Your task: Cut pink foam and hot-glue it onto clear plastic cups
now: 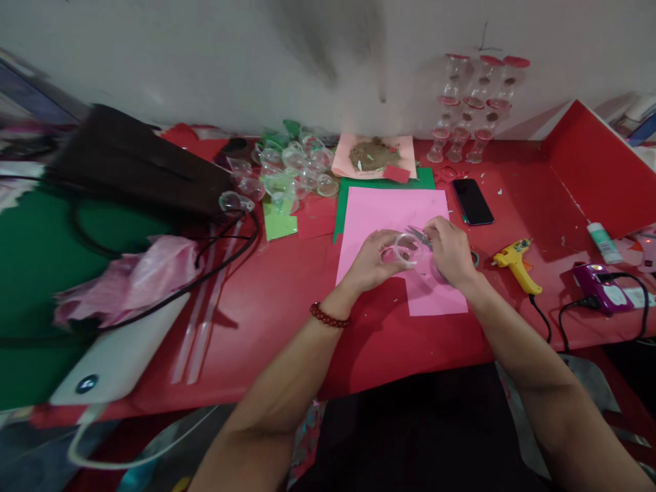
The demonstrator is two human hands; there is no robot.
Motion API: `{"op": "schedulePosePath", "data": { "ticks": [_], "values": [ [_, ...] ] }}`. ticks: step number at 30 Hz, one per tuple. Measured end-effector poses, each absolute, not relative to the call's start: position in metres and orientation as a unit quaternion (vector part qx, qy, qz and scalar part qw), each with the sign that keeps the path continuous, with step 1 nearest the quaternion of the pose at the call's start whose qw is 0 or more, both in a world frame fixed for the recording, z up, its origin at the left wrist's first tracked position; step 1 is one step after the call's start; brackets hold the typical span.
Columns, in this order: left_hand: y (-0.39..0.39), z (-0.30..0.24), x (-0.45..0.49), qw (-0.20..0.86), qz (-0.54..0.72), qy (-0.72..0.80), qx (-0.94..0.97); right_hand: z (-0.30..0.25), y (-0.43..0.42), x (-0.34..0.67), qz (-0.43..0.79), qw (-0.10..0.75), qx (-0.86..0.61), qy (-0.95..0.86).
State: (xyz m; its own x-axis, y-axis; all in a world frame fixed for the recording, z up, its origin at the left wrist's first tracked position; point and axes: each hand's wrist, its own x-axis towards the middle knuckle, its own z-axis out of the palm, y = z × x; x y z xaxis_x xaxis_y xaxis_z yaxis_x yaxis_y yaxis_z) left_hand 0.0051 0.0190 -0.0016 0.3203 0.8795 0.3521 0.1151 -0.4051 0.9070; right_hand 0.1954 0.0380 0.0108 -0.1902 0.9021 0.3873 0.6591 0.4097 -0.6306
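My left hand (pixel 376 262) is closed around a small clear plastic cup (pixel 408 249), its round rim facing me. In my right hand (pixel 451 253) is a pair of scissors (pixel 419 235), blades pointing left beside the cup's rim. Whether the blades touch the plastic I cannot tell. Both hands are over a pink sheet of paper (pixel 394 205), which has a cut-out at its lower left. My right fingers partly hide the scissors' handles.
A yellow hot glue gun (pixel 517 264) and a phone (pixel 472 201) lie to the right. Clear plastic cups (pixel 302 160) are heaped at the back left, near brown sand on paper (pixel 372 156). Stacked cup towers (pixel 464 113) stand against the wall. Clear strips (pixel 205 307) lie left.
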Motion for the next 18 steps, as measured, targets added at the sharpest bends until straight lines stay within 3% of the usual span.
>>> {"op": "schedulePosePath", "data": {
  "ticks": [9,15,18],
  "values": [
    [0.018,0.001,-0.001,0.388,0.387,0.331,0.768,0.011,0.046,0.204,0.159,0.413,-0.559,-0.702],
    [0.018,0.0,-0.001,0.393,0.413,0.354,0.741,0.007,0.044,0.202,0.324,0.459,-0.481,-0.673],
    [0.019,-0.001,-0.002,0.417,0.428,0.352,0.72,0.013,0.039,0.2,0.386,0.421,-0.447,-0.689]
  ]
}}
